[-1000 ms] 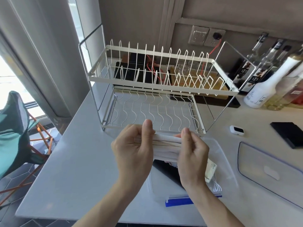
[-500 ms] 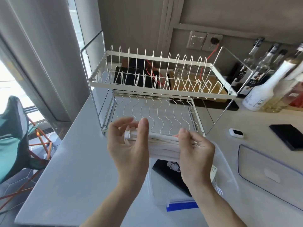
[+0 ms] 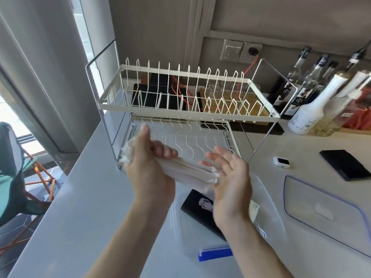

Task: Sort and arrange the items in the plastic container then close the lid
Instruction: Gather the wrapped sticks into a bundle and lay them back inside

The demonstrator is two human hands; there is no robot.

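Wrapped white sticks (image 3: 186,171), gathered as 1 bundle, are held above the clear plastic container (image 3: 267,199), their long axis running left to right between the 2 hands. The left hand (image 3: 148,169) wraps around the bundle's left end, while the right hand (image 3: 230,181) is flat-palmed with fingers spread, touching the right ends as if to square them. The container sits directly below, its lid (image 3: 325,213) lying apart to the right, so the left hand likely lowers the bundle.
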